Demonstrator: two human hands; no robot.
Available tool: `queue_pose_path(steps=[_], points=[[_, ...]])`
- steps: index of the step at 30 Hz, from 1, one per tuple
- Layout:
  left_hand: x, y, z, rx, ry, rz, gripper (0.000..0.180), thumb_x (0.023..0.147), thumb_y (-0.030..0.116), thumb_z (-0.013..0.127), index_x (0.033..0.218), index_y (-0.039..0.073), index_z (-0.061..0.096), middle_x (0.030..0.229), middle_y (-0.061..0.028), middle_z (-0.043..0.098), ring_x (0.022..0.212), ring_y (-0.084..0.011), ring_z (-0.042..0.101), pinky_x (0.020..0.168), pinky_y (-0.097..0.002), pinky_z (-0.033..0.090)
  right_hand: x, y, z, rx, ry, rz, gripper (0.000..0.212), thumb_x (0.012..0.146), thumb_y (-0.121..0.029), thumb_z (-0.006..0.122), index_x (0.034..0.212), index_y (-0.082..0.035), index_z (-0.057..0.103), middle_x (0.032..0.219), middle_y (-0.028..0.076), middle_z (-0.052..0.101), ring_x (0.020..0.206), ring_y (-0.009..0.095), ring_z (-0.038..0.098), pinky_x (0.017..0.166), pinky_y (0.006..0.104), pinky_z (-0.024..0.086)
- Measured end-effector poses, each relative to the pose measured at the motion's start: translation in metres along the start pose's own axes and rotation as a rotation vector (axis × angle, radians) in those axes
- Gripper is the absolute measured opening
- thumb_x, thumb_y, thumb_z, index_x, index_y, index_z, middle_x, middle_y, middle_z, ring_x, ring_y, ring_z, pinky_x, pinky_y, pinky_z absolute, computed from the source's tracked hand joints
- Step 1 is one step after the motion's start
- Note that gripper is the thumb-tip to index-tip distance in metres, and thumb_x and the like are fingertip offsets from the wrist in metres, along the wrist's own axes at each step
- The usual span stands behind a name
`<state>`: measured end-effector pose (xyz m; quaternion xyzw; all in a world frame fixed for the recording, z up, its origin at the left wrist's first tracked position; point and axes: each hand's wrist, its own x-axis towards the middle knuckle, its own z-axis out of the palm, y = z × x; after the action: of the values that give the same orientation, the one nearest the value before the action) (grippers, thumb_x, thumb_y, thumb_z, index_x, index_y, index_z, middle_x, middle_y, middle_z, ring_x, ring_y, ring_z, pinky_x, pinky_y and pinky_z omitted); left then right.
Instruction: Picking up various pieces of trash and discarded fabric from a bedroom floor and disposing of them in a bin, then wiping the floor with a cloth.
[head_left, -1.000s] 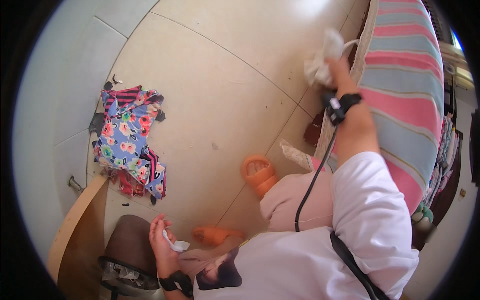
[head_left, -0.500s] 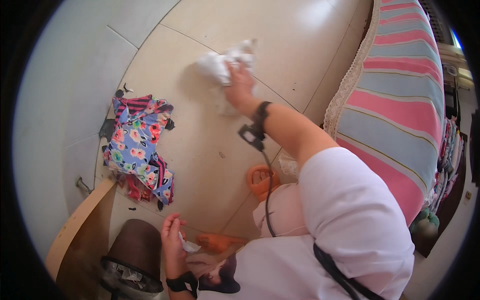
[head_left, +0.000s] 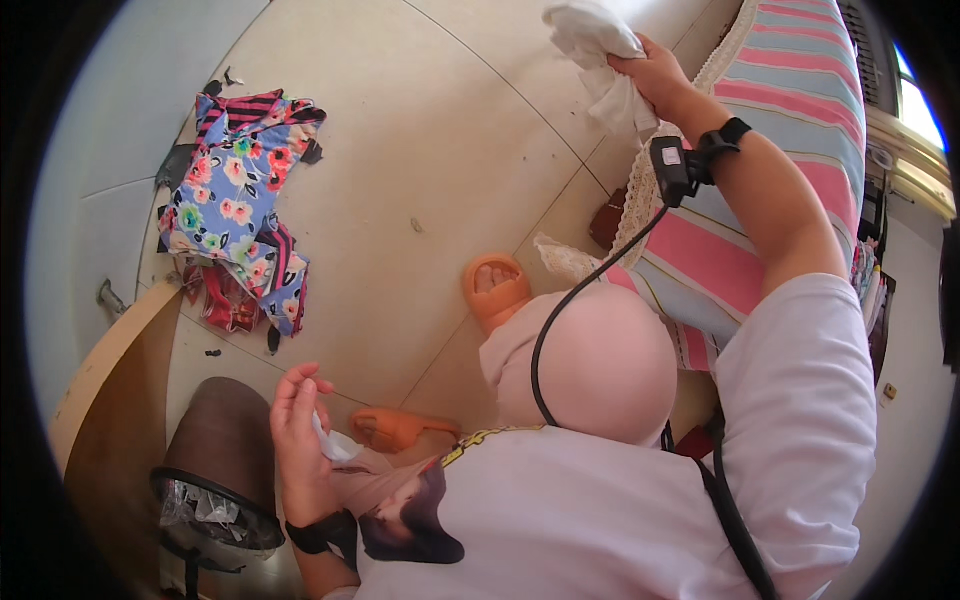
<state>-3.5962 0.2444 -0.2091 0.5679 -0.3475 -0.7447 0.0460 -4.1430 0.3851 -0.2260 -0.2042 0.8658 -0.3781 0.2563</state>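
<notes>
My right hand (head_left: 658,82) is closed on a white cloth (head_left: 598,45), which hangs crumpled from the fingers beside the striped bedspread's lace edge. It appears to be off the floor. At the lower left, my left hand (head_left: 297,412) has curled fingers around a small white tissue (head_left: 338,444); part of the tissue sticks out on the palm side. A blue floral garment (head_left: 232,190) with pink-and-black striped parts lies on the floor near the wall, with dark scraps around it and a red plastic packet (head_left: 230,305) at its lower end.
A brown trash bin (head_left: 222,430) with a bag and litter stands at the lower left, next to a wooden door (head_left: 115,350). On the right is a bed with a pink-and-blue striped bedspread (head_left: 800,120). My feet wear orange slippers (head_left: 495,300). A cable runs from my right wrist.
My right hand has moved right with the white cloth, from the tiles toward the bed, and appears raised. The view has shifted. My left hand still holds the tissue.
</notes>
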Motion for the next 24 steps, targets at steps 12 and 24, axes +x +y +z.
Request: queue_pose_path(steps=[12,24], points=[[-0.001,-0.005,0.016,0.186,-0.285,0.096,0.025,0.089,0.013,0.050,0.112,0.003,0.054,0.087,-0.0043,0.058,0.050,0.0003,0.035,0.046,-0.0138,0.027,0.088,-0.223,-0.042,-0.472,0.087,-0.393,0.041,0.085,-0.028,0.057,0.119,-0.006,0.051,0.100,0.017,0.062,0.088,0.025,0.058,0.087,0.0426,0.038],[-0.007,-0.012,-0.024,-0.081,-0.024,0.035,0.025,0.089,0.014,0.048,0.111,0.001,0.052,0.083,-0.0045,0.056,0.048,-0.0005,0.038,0.040,-0.0157,0.026,-0.016,0.005,0.066,0.425,0.749,-0.162,0.038,0.078,-0.011,0.066,0.113,-0.003,0.052,0.104,0.008,0.057,0.086,0.021,0.058,0.065,0.0369,0.052]])
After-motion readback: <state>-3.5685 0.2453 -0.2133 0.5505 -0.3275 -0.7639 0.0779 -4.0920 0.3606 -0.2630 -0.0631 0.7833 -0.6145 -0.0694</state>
